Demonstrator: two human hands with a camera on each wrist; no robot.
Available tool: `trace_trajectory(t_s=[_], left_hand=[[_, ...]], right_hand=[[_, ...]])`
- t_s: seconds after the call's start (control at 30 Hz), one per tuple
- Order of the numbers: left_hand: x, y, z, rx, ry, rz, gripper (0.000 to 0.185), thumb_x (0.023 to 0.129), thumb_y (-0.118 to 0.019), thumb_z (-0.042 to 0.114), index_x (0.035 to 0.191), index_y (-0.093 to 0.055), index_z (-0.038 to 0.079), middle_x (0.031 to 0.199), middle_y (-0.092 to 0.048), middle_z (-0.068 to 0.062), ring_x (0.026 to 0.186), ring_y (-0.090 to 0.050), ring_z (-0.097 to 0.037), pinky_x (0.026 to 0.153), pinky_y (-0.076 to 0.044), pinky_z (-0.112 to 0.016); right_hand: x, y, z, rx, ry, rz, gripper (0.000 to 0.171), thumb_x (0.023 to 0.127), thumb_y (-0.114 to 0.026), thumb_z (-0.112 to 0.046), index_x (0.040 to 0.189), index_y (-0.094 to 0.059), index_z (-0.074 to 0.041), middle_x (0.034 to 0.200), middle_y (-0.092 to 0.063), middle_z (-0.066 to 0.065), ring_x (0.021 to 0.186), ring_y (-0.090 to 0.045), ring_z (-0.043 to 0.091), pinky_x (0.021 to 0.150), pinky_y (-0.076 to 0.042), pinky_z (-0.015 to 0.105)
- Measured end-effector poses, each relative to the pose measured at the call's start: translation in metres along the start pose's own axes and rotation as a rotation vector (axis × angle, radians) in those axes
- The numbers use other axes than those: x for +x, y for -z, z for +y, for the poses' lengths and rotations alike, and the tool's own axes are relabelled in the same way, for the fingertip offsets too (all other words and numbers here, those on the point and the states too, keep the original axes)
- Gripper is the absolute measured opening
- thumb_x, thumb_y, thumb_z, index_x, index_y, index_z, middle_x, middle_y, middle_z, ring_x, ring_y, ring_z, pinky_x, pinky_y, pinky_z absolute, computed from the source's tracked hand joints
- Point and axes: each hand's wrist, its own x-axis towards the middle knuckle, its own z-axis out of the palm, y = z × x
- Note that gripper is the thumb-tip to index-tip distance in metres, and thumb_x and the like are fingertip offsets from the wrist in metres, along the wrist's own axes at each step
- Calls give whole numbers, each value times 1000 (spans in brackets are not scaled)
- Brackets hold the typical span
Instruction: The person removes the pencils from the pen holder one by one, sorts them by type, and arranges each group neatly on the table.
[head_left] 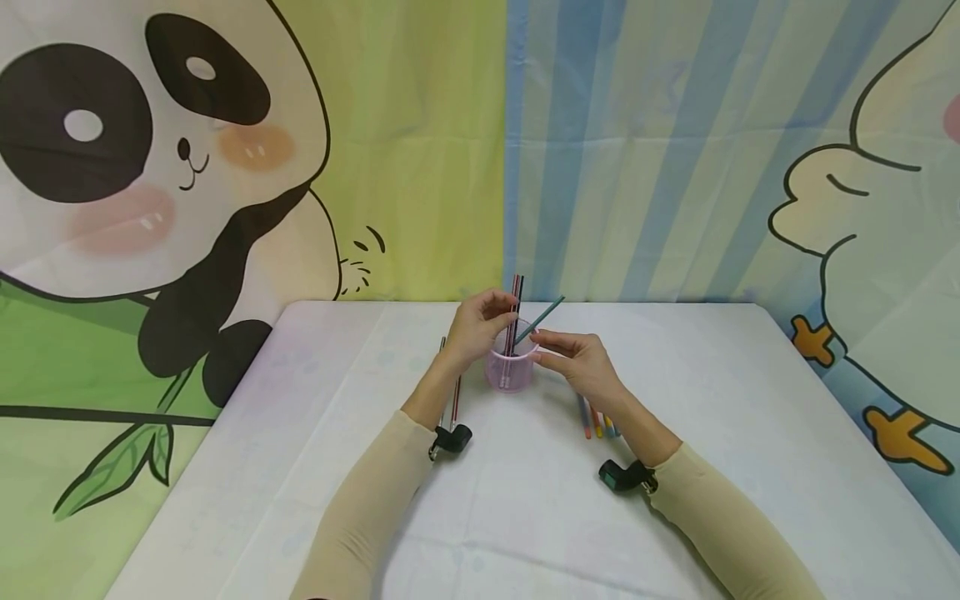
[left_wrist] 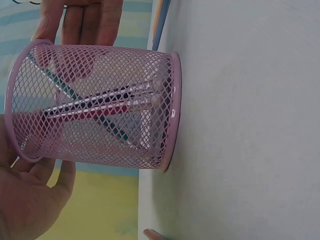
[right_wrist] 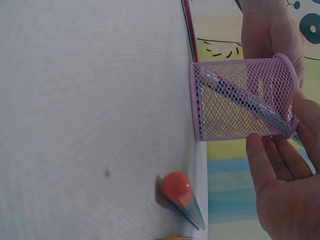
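A pink mesh pen cup (head_left: 510, 377) stands upright on the table. Two or more dark and red pencils (head_left: 513, 333) rise nearly straight from it, and a teal pencil (head_left: 551, 310) leans out to the right. My left hand (head_left: 474, 327) pinches the dark pencils above the rim between thumb and fingers. At the cup's right side my right hand (head_left: 581, 362) grips the rim, its thumb and fingers on either side of the wall in the right wrist view. Through the mesh, the lower ends of the red and black pencils (left_wrist: 100, 107) show inside the cup.
Behind my left forearm lie thin dark and red pencils (head_left: 456, 400). Several coloured sticks (head_left: 588, 421) with orange and yellow ends lie under my right wrist. A white cloth (head_left: 525, 517) covers the table, and a printed curtain (head_left: 637, 167) hangs beyond its far edge.
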Motion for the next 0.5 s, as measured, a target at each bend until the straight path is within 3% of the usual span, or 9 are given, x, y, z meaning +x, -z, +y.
trace_trajectory(t_s=[0.3, 0.5], left_hand=[[0, 4, -1, 3, -14, 30, 18, 98, -73, 10, 115, -73, 14, 116, -75, -5, 117, -69, -23, 102, -57, -41], [0, 8, 6, -13, -41, 76, 19, 98, -71, 5, 117, -73, 10, 117, -75, -9, 114, -70, -23, 97, -60, -37]], right_hand=[[-1, 1, 0, -4, 2, -3, 45, 93, -79, -14, 131, -68, 6, 143, -65, 17, 139, -57, 32, 99, -56, 23], [1, 0, 2, 3, -7, -1, 47, 92, -80, -14, 131, -67, 8, 141, -67, 15, 136, -60, 29, 99, -56, 22]])
